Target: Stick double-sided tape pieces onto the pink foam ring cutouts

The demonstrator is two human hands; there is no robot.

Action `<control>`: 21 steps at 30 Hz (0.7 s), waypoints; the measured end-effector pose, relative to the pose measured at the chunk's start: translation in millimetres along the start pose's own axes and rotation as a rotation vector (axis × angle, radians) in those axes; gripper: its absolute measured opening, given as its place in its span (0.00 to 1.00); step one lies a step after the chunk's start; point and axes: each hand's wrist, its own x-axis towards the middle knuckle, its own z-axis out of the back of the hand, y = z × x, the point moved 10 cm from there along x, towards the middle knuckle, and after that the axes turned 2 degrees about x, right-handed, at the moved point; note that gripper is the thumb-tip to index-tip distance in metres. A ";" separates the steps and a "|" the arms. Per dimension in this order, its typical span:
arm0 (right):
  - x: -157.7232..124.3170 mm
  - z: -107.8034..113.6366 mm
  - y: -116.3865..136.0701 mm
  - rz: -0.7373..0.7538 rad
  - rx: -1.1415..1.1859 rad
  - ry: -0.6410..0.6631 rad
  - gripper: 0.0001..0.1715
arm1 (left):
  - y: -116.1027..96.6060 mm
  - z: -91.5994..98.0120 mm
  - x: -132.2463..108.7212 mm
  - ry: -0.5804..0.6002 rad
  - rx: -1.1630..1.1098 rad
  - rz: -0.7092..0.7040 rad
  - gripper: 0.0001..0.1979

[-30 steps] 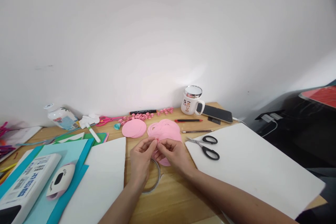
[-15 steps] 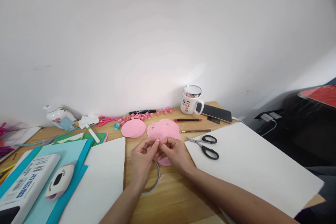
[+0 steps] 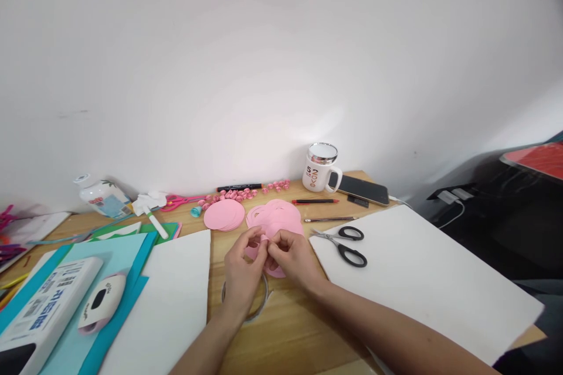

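Between my fingertips is a small rolled piece of pink paper (image 3: 264, 238), mostly hidden by the fingers. My left hand (image 3: 244, 263) pinches it from the left with thumb and forefinger. From the right, my right hand (image 3: 290, 255) pinches the same piece, its thumb close to the left one. Beneath and behind the hands lie pink paper circles with holes (image 3: 277, 214). A stack of whole pink paper circles (image 3: 224, 214) sits to their left. Under my left wrist rests a ring of grey tape (image 3: 265, 299), partly covered.
Black-handled scissors (image 3: 349, 243) lie on the white board (image 3: 422, 269) at right. A mug (image 3: 317, 173) and a phone (image 3: 365, 188) are at the back. Several small pink paper rolls (image 3: 240, 194) lie near the wall. Coloured sheets (image 3: 127, 246) and a white device (image 3: 102, 303) are at left.
My left hand has shifted slightly right and its fingers have rearranged around the pink paper. More of the grey ring shows. The right hand has hardly moved.
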 end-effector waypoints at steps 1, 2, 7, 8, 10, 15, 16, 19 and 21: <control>0.6 0.8 -0.7 -0.021 0.005 -0.007 0.11 | -0.9 -1.0 0.4 0.011 -0.006 -0.007 0.12; 1.1 1.2 -1.8 -0.045 0.016 -0.012 0.11 | -2.0 -2.0 0.8 0.021 -0.017 -0.013 0.12; 2.3 1.3 -2.1 -0.087 0.058 -0.015 0.11 | -2.3 -2.0 3.0 0.033 -0.043 0.013 0.12; 2.1 1.2 -1.5 -0.079 0.053 -0.013 0.11 | -2.1 -1.3 3.3 0.027 -0.037 0.013 0.12; 1.4 0.2 -0.7 -0.053 0.038 0.000 0.11 | -1.9 -0.6 3.7 0.019 -0.008 0.005 0.10; -0.2 -0.7 3.3 0.042 -0.012 0.015 0.12 | 0.5 -1.4 3.2 0.011 0.026 0.029 0.06; -0.2 -0.1 4.0 0.054 -0.025 0.010 0.11 | 1.5 -2.6 3.1 0.019 -0.001 0.045 0.06; 0.4 1.2 5.4 0.062 -0.048 0.003 0.11 | 4.8 -9.8 2.5 0.079 -0.104 0.097 0.09; 0.9 2.1 4.9 0.048 -0.043 -0.004 0.10 | 6.0 -13.6 2.1 0.111 -0.135 0.114 0.12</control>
